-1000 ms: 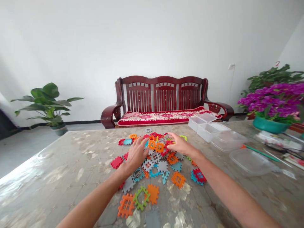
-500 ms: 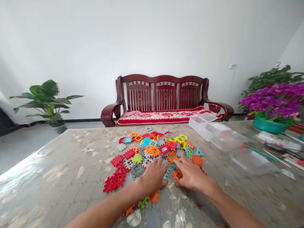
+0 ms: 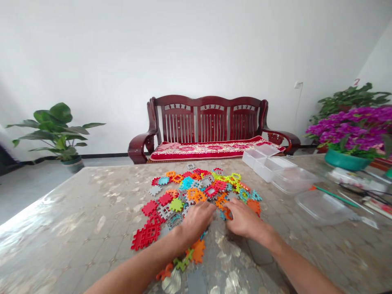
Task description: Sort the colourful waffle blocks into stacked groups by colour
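A loose heap of notched plastic building tiles (image 3: 196, 194) in red, orange, grey, blue and lime lies on the table. My left hand (image 3: 199, 220) rests over the heap's near side, palm down, its fingers together and curled. Whatever is beneath those fingers is hidden. Just to the right, my right hand (image 3: 243, 218) bends its thumb and fingers around an orange tile (image 3: 228, 213) at the heap's near edge. Below my left wrist lie another orange tile (image 3: 197, 251), a lime piece (image 3: 183, 263) and a flat grey tile (image 3: 197, 281).
Clear plastic boxes (image 3: 265, 169) and a clear lid (image 3: 323, 207) stand right of the heap, beside a green pen-like stick (image 3: 337, 197). A teal pot of purple flowers (image 3: 347, 159) is farther right. Beyond the table (image 3: 76, 220) stands a wooden bench (image 3: 211, 122).
My left hand's fingers have drawn together from a spread pose. My right hand's fingers have curled in, and the orange tile by them has shifted forward. The view has tilted slightly.
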Tool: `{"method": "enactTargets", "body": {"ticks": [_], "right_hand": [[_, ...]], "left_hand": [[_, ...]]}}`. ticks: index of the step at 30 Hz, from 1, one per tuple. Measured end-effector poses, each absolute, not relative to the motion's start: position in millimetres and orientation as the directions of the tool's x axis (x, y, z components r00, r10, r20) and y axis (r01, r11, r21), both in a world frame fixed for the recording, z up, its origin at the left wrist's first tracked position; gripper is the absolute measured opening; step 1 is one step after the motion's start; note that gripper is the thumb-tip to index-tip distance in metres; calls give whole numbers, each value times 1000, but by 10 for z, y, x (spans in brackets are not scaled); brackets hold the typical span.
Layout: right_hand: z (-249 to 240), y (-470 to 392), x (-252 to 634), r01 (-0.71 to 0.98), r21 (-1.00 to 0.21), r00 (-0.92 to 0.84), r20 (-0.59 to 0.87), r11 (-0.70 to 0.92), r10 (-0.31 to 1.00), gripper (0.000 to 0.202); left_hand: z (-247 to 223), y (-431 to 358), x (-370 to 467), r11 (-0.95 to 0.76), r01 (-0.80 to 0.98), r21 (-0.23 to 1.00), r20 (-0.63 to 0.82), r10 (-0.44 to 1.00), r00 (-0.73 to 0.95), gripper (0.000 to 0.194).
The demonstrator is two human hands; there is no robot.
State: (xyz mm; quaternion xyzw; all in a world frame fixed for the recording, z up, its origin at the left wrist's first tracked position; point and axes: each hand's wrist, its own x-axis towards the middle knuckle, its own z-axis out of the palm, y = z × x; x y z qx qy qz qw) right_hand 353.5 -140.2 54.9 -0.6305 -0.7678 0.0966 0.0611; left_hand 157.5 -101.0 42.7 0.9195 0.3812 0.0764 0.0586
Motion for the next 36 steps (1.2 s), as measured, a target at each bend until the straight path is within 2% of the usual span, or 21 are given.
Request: {"method": "enactTargets", "body": {"ticks": [2, 5, 8, 10, 12, 15, 17, 19, 22, 24, 29, 33, 36], "right_hand": [[639, -1271, 3527, 940, -274, -204, 26, 203, 979, 34], [745, -1034, 3476, 894, -369, -199, 182, 255, 963, 46], [766, -920, 3384, 868, -402, -185, 285, 292, 941, 57], [740, -991, 3294, 854, -407, -218, 287, 325, 933, 66], [695, -1174, 3185, 818, -423, -325, 219, 389, 920, 80], [590, -1521, 3028, 735, -455, -553, 27, 503, 833, 109], [493, -1698, 2953, 680, -472, -658, -53, 561, 752, 120], [390, -1784, 2906, 643, -484, -710, -85, 594, 699, 124], [274, -1769, 2862, 678, -467, -678, -98, 568, 728, 115], [245, -1714, 2829, 726, -434, -618, -73, 533, 783, 102], [245, -1595, 2748, 792, -365, -490, 97, 489, 866, 71], [222, -1529, 2757, 812, -350, -442, 157, 468, 883, 60], [218, -1492, 2784, 812, -373, -414, 178, 450, 893, 49]], "left_hand": [[519, -859, 1540, -639, 705, 306, 200, 768, 609, 25], [640, -630, 1448, -553, 692, 464, 324, 833, 448, 29], [703, -499, 1259, -494, 707, 506, 403, 860, 312, 34], [703, -513, 1072, -489, 712, 504, 425, 858, 288, 41], [678, -623, 853, -522, 695, 495, 414, 845, 339, 42], [615, -930, 521, -627, 619, 472, 346, 778, 525, 47], [562, -1174, 335, -691, 576, 437, 266, 711, 651, 60], [504, -1394, 201, -725, 576, 377, 176, 667, 724, 83], [413, -1610, 127, -736, 608, 298, 41, 646, 762, 103], [358, -1666, 157, -730, 636, 250, -4, 656, 754, 104], [246, -1615, 367, -674, 716, 182, 14, 730, 683, 73], [192, -1546, 505, -715, 683, 152, 135, 699, 702, 51], [185, -1520, 569, -736, 667, 119, 135, 677, 723, 38]]}}
